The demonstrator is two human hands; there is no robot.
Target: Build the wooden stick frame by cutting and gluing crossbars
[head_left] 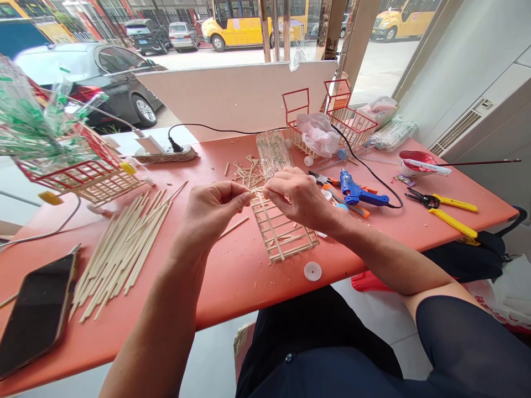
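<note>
A flat lattice of pale wooden sticks lies on the orange table in front of me. At its far end, my left hand has thumb and forefinger pinched together. My right hand is closed from the other side and covers part of the lattice's right edge. A short piece of wooden stick shows between the two sets of fingertips. Its ends are hidden in my fingers. Left of my left hand lies a pile of long wooden sticks. A white plastic disc rests near the lattice's close corner.
Right of my hands lie a blue glue gun with its black cord and yellow-handled pliers. Red-trimmed stick baskets stand at the back; another basket is at left. A phone lies by the front-left edge.
</note>
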